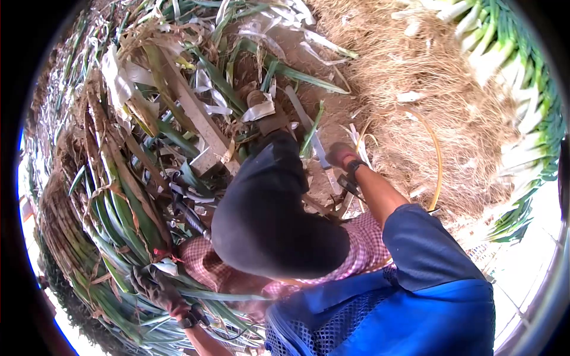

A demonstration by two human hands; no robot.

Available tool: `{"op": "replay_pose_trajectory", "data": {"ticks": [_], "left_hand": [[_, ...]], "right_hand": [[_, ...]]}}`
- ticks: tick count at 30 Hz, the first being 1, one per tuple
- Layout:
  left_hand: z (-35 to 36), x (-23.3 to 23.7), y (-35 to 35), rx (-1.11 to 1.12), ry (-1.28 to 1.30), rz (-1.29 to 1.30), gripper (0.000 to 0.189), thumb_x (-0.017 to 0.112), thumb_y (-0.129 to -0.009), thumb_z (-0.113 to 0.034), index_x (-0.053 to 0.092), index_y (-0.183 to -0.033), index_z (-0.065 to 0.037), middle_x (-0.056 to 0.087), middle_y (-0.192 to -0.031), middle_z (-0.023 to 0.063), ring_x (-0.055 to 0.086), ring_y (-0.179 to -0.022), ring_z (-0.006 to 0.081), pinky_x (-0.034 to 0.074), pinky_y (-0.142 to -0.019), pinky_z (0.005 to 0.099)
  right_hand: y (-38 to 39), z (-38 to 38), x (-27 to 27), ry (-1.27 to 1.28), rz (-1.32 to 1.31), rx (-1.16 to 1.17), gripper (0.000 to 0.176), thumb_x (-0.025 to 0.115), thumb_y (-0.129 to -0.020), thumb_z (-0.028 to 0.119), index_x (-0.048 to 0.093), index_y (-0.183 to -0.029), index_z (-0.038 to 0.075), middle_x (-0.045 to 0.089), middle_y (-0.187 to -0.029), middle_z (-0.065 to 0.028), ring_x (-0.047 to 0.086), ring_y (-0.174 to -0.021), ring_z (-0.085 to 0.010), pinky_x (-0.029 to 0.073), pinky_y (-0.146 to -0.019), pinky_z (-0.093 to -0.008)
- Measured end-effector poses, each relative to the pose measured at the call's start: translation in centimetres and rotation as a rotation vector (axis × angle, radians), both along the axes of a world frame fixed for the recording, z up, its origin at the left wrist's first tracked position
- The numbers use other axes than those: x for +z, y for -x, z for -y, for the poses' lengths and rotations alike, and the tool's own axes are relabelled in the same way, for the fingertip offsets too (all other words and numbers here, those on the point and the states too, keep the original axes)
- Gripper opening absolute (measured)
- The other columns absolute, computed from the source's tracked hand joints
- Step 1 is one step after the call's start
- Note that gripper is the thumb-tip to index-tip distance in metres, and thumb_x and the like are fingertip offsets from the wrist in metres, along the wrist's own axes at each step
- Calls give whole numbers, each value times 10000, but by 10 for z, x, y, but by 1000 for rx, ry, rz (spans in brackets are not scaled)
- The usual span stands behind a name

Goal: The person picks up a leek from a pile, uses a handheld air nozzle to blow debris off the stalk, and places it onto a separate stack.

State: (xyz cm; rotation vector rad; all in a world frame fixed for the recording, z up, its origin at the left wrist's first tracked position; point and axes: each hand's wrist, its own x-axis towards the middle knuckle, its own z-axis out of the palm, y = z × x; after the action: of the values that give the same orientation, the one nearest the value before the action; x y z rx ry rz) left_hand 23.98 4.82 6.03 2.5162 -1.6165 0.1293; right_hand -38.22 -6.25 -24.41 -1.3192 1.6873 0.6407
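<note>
**Touching the leek pile with the left hand; right hand beside a flat grey strip**

Leeks (127,207) lie heaped at the person's left, leaves and brown roots tangled. Red tie (163,254) sits among them, just above the left hand (157,292). That hand is gloved, fingers against the leaves. Can't tell whether it grasps any; the fingertips blend into dark foliage.

Right hand (340,155) is low between leg and root heap, fingers curled. Palm side hidden, so can't tell whether it's clenched on something or released. Grey strip (304,118) runs just beside it; its lower end is hard to make out near the wrist.

Dark-clad leg (270,219) is bent across the middle and stands between the hands, blocking the ground behind it. Shoe mostly lost under a pale leaf. Checked cloth (365,237) shows on both sides of the leg; blue vest (415,320) covers the lower right.

Further out: wooden board (199,110) under loose leaves, root heap (427,101) with yellow loop (439,160) over it, and a row of leeks with clean white stalks (504,53) beyond, cut off by the dark lens edge.
</note>
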Motion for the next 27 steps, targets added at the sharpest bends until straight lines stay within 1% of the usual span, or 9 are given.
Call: {"op": "replay_pose_trajectory", "data": {"ticks": [3, 7, 12, 14, 16, 18, 20, 23, 27], "left_hand": [[3, -3, 7, 58, -13, 16, 606, 653, -1055, -375, 566, -1558, -48, 468, -1632, 200, 444, -1512, 383, 346, -1261, 521], [2, -8, 5, 61, -36, 110, 686, 617, -1048, -495, 545, -1565, -51, 434, -1655, 214, 385, -1555, 412, 305, -1272, 564], [9, -12, 20, 150, -15, 120, 693, 610, -1065, -516, 534, -1550, -27, 450, -1636, 233, 407, -1532, 429, 326, -1251, 568], [8, -13, 16, 104, -22, 157, 591, 615, -1075, -319, 504, -1573, -19, 458, -1641, 214, 401, -1534, 410, 318, -1265, 518], [17, -4, 34, 155, -46, 164, 568, 619, -1089, -330, 527, -1544, -2, 465, -1632, 237, 418, -1525, 438, 325, -1266, 506], [16, -7, 33, 143, 3, 149, 568, 621, -1095, -351, 537, -1535, -2, 465, -1630, 252, 425, -1519, 451, 327, -1264, 520], [19, 0, 38, 184, -52, 143, 565, 633, -1061, -326, 562, -1536, -30, 462, -1639, 267, 396, -1544, 465, 308, -1274, 538], [12, 0, 34, 133, 27, 151, 617, 660, -1027, -400, 583, -1541, -66, 487, -1619, 260, 369, -1557, 466, 265, -1291, 608], [10, 34, 44, 44, 235, -29, 560, 813, -920, -193, 675, -1448, -65, 645, -1469, 197, 577, -1384, 410, 420, -1216, 514]], "right_hand": [[-14, 4, -25, -1, -47, -197, 473, 657, -919, 362, 800, -1181, -4, 753, -1260, -272, 726, -1223, -418, 558, -1073, -482], [-34, -11, -81, 82, -216, -128, 452, 679, -956, 390, 779, -1186, 15, 779, -1175, -257, 742, -1140, -443, 579, -1019, -527], [-37, 1, -89, 173, -41, -209, 335, 681, -966, 281, 785, -1192, 56, 789, -1143, -254, 769, -1089, -444, 615, -931, -524], [-42, 28, -58, 136, -28, -164, 363, 692, -964, 264, 761, -1255, 59, 775, -1177, -277, 755, -1123, -453, 607, -937, -523], [-44, 94, -13, 340, 63, -168, 336, 700, -975, 209, 717, -1270, 49, 762, -1175, -293, 742, -1121, -458, 587, -949, -532], [-57, 157, 95, 760, 343, -295, 247, 624, -1018, 168, 683, -1201, 14, 762, -989, -196, 763, -887, -372, 602, -799, -505], [-73, 200, 199, 619, 587, -633, 180, 577, -1039, 98, 649, -1175, 5, 735, -901, -131, 726, -739, -237, 587, -658, -420], [-64, 228, 247, 435, 836, -517, 222, 575, -1049, 97, 614, -1228, -28, 733, -875, -118, 679, -614, -191, 573, -561, -352], [-101, 166, 386, 325, 1051, -408, 274, 542, -1069, 114, 587, -1292, -38, 734, -876, -115, 716, -673, -171, 585, -574, -325]]}}
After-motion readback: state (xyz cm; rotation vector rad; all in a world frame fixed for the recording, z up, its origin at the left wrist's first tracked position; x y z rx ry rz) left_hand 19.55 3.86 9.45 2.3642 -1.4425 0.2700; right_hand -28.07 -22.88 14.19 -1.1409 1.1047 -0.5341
